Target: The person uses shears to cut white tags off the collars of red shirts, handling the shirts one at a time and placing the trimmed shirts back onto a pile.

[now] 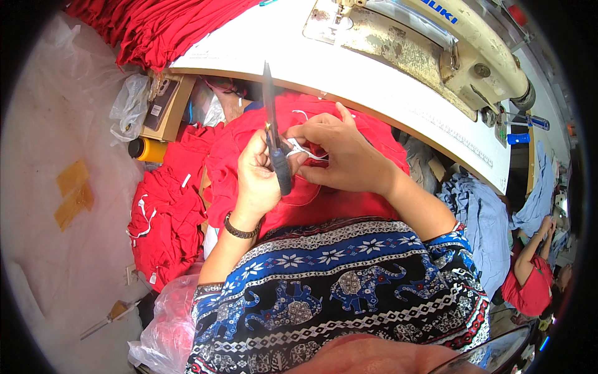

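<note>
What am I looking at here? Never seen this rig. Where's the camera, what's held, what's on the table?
No robot here: these are a person's bare hands. The single picture comes from a wide fisheye camera on their head, looking down, so straight edges bend near the rim.

The left hand holds dark metal scissors with a dark handle, blade pointing away from the body. The right hand has its fingers at a thin white fabric cord; how firmly it grips is unclear. Bright red cloth lies beneath both hands.

On the long white table are a worn cream metal sewing machine and a heap of red fabric.
</note>
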`<action>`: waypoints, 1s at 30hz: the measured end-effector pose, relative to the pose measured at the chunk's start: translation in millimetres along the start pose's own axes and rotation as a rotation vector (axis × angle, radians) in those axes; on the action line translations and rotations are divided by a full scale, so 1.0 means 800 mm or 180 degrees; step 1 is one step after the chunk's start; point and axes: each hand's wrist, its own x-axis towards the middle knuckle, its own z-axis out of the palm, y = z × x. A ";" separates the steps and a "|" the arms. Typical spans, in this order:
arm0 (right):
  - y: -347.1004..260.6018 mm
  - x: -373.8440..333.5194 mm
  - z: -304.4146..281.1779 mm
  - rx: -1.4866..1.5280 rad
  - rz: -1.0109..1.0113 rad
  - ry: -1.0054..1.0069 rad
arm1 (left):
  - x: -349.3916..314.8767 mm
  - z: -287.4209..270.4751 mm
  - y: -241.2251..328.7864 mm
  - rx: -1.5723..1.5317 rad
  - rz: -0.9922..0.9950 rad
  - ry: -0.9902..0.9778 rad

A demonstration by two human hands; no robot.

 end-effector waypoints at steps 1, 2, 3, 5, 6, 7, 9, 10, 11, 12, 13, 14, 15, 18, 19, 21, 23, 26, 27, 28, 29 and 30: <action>-0.002 -0.003 0.001 0.0023 -0.0003 0.0108 | 0.001 0.000 0.000 0.0035 0.0034 0.0026; -0.004 -0.005 0.001 0.0111 0.0062 0.0155 | 0.001 0.000 0.000 0.0070 0.0068 0.0052; -0.007 -0.007 0.000 0.0207 0.0129 0.0200 | 0.001 0.000 0.000 0.0110 0.0096 0.0080; -0.008 -0.008 0.000 0.0352 0.0226 0.0223 | 0.001 0.004 0.003 0.0047 -0.0010 0.0152; -0.006 -0.010 0.002 0.0399 0.0257 0.0203 | 0.001 0.006 0.005 0.0014 -0.0062 0.0184; -0.005 -0.011 0.003 0.0447 0.0289 0.0184 | 0.001 0.008 0.003 -0.0022 -0.0013 0.0162; -0.003 -0.012 0.006 0.0556 0.0255 0.0192 | 0.001 0.009 -0.001 -0.0094 0.0080 0.0119; -0.001 -0.012 0.007 0.0612 0.0238 0.0194 | 0.003 0.007 0.000 -0.0032 -0.0032 0.0113; 0.002 -0.013 0.006 0.0592 0.0090 0.0235 | 0.005 0.002 0.001 0.0030 -0.0145 0.0107; 0.007 -0.013 0.004 0.0568 -0.0062 0.0267 | 0.008 -0.002 0.003 0.0086 -0.0255 0.0109; 0.010 -0.014 0.002 0.0545 -0.0213 0.0297 | 0.013 -0.005 0.004 -0.0187 -0.0439 0.0040; 0.012 -0.015 0.000 0.0232 -0.0336 0.0248 | 0.019 -0.007 0.004 -0.0461 -0.0621 -0.0028; 0.014 -0.015 -0.002 -0.0080 -0.0478 0.0195 | 0.025 -0.008 0.004 -0.0733 -0.0788 -0.0083; 0.013 -0.016 -0.006 -0.0913 -0.0744 0.0172 | 0.037 -0.008 -0.001 -0.0951 -0.0967 -0.0198; 0.012 -0.016 -0.007 -0.1176 -0.0803 0.0189 | 0.040 -0.009 -0.002 -0.0964 -0.0979 -0.0262; 0.016 -0.018 -0.006 -0.1330 -0.0787 0.0279 | 0.046 -0.006 0.001 -0.0790 -0.1026 -0.0313; 0.014 -0.020 -0.009 -0.1355 -0.0719 0.0289 | 0.050 -0.002 0.002 -0.0708 -0.0988 -0.0401; 0.010 -0.017 -0.014 -0.1161 -0.0670 0.0355 | 0.053 0.004 0.003 -0.0571 -0.0867 -0.0428; 0.014 -0.018 -0.008 -0.1070 -0.0702 0.0486 | 0.053 0.009 0.006 -0.0602 -0.0926 -0.0405; 0.018 -0.019 -0.004 -0.0980 -0.0735 0.0617 | 0.052 0.015 0.012 -0.0632 -0.0984 -0.0383; 0.021 -0.020 -0.004 -0.0823 -0.0470 0.0504 | 0.052 0.019 0.016 -0.0663 -0.1041 -0.0360; 0.023 -0.021 -0.003 -0.0652 -0.0210 0.0400 | 0.052 0.018 0.013 -0.0609 -0.0938 -0.0353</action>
